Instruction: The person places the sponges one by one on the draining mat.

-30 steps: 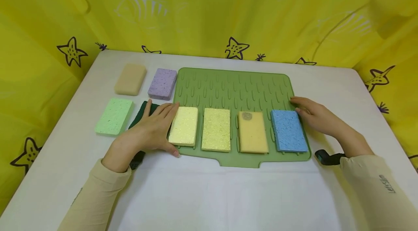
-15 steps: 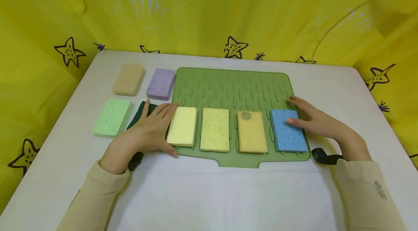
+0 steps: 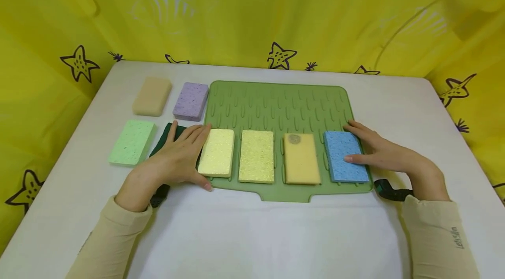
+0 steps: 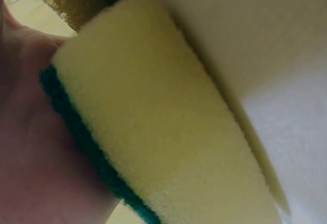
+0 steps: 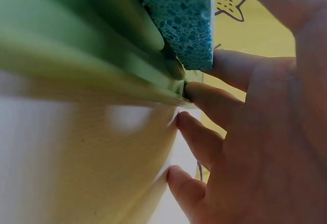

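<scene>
Four flat sponges lie in a row along the front of a green ridged mat (image 3: 276,104): pale yellow (image 3: 216,153), yellow (image 3: 256,156), tan with a round mark (image 3: 301,159) and blue (image 3: 346,156). Spread over a green-topped sponge (image 3: 161,141), my left hand (image 3: 175,158) has its fingertips beside the pale yellow one. The left wrist view shows that sponge's yellow foam side (image 4: 153,111) under the palm. My right hand (image 3: 388,152) has its thumb on the blue sponge and its fingers at the mat's right edge; the right wrist view shows the fingers (image 5: 209,104) extended by the blue sponge (image 5: 179,19).
To the left of the mat lie a beige sponge (image 3: 152,96), a purple sponge (image 3: 191,101) and a light green sponge (image 3: 132,143). The white table (image 3: 252,235) is bordered at the back by a yellow curtain (image 3: 236,16).
My right thumb has moved from the blue sponge's right edge onto its top. My left hand keeps its place by the pale yellow sponge. The whole head view has shifted slightly.
</scene>
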The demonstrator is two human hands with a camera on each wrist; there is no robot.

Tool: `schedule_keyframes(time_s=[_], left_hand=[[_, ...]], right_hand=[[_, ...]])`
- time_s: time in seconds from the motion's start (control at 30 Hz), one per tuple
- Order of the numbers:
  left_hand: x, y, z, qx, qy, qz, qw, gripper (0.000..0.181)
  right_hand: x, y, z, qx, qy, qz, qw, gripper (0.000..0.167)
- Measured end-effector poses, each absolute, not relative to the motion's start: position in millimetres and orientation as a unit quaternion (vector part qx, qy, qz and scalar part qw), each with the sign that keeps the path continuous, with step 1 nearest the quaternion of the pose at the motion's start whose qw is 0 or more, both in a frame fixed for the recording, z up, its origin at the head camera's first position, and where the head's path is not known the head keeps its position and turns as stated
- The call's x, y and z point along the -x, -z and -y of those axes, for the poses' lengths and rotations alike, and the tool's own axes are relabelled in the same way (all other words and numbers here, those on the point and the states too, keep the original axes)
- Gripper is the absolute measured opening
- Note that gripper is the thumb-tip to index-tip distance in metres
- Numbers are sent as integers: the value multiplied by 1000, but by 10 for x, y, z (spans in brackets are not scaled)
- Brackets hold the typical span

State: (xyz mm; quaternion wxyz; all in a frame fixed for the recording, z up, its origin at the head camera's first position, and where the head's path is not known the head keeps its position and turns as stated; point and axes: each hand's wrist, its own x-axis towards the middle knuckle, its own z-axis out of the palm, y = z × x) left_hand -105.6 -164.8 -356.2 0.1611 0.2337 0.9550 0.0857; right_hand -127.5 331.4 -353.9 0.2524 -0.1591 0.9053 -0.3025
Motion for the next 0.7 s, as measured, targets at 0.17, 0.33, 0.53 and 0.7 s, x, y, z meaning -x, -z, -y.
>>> schedule_keyframes(time_s=[0.17, 0.33, 0.53, 0.7], left_hand=[[1054, 3555, 1651, -233, -88, -956, 158, 149], [1022, 3510, 1645, -227, -87, -957, 159, 149], [948, 3408, 1676, -219, -102, -959, 147, 147], [902, 3341, 1744, -218, -112, -960, 139, 144]], right_hand=[[1268, 3537, -3310, 153, 306, -904, 257, 95], [1258, 3534, -3304, 153, 306, -905, 252, 94], [1256, 3518, -3273, 152, 302, -907, 249, 95], [1258, 3516, -3270, 149, 300, -908, 252, 95]])
